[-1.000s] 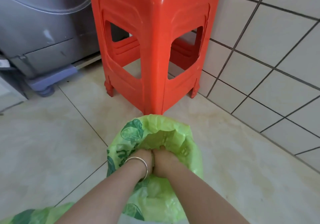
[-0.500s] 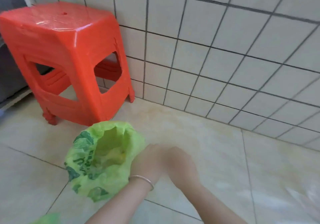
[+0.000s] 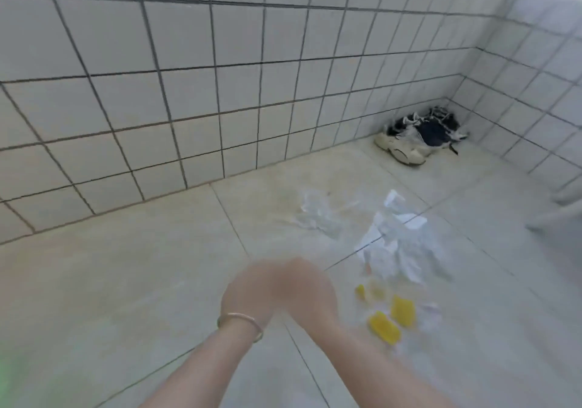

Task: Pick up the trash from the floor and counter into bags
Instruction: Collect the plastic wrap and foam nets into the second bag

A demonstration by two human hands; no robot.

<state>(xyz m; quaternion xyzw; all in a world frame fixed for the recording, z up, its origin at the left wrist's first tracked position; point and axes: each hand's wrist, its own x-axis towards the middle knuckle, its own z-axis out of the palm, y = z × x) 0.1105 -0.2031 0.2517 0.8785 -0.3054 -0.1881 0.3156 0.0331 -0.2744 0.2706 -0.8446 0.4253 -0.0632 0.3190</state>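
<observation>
My left hand (image 3: 248, 294), with a thin bracelet on the wrist, and my right hand (image 3: 310, 296) are held side by side and touching, low over the floor. Both are blurred and their fingers point away from me, so what they hold is hidden. Just to the right of my hands, trash lies on the floor: yellow scraps (image 3: 385, 327), crumpled white paper and plastic (image 3: 396, 247), and a clear plastic wrapper (image 3: 318, 215) farther off. A green blur (image 3: 4, 373) at the bottom left edge may be the bag.
A white tiled wall (image 3: 189, 92) runs along the left and back and meets another wall at the right. A pair of pale shoes with dark cloth (image 3: 419, 138) lies in the far corner. Something grey (image 3: 554, 215) juts in at the right edge.
My view has swung right, away from the red stool and the green bag. My hands have left the bag's mouth and now hover near the trash pile.
</observation>
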